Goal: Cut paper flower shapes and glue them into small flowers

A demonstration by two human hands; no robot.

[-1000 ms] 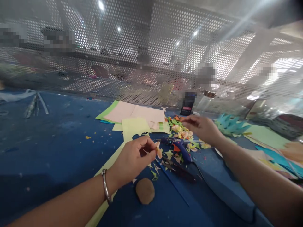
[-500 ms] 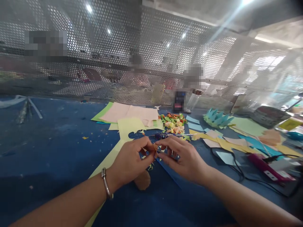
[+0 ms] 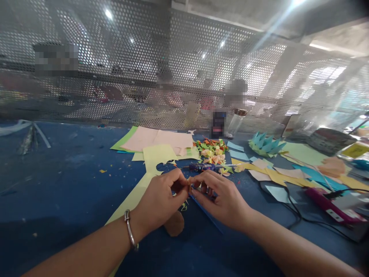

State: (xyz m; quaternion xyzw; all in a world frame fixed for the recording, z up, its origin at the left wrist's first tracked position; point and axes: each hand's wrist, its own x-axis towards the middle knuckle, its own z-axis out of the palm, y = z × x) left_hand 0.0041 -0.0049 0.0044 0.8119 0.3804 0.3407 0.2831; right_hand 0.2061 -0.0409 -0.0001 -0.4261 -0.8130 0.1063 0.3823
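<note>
Left hand [image 3: 160, 204]: at the centre of the frame, thumb and index fingers [image 3: 178, 177] nearly closed, pinching one side of the small piece
Small orange-peach paper piece [image 3: 189, 184]: at the centre of the frame, between the fingertips of both hands, mostly covered, so its exact shape cannot be told
Right hand [image 3: 226, 200]: just right of centre, thumb and index finger almost meeting at the paper piece's other side, the remaining fingers loosely curled; how firmly it grips cannot be told
Silver metal bangle [image 3: 130, 229]: around the left wrist, lower left of centre
Flat brown rounded disc [image 3: 175, 225]: below centre, partly hidden by the left hand
Thin straight blue stick [image 3: 209, 216]: slanting down and right from beneath the fingertips
Heap of orange, green and peach cut-paper pieces [image 3: 211, 148]: beyond the right hand, on the worktop
Dark blue tool [image 3: 198, 166]: in front of the heap, partly blocked by the right hand
Pale yellow-green paper sheet with cut-out edges [image 3: 158, 153]: left of the heap, overlapping pale pink paper sheets [image 3: 155, 138]
Teal paper form with pointed petals [image 3: 265, 144]: right of centre
Magenta power strip [image 3: 331, 204]: at the right of the frame, beside black cables [image 3: 294, 211]
Blue worktop [image 3: 72, 188]: across the lower frame, below a perforated metal screen [image 3: 190, 57]
</note>
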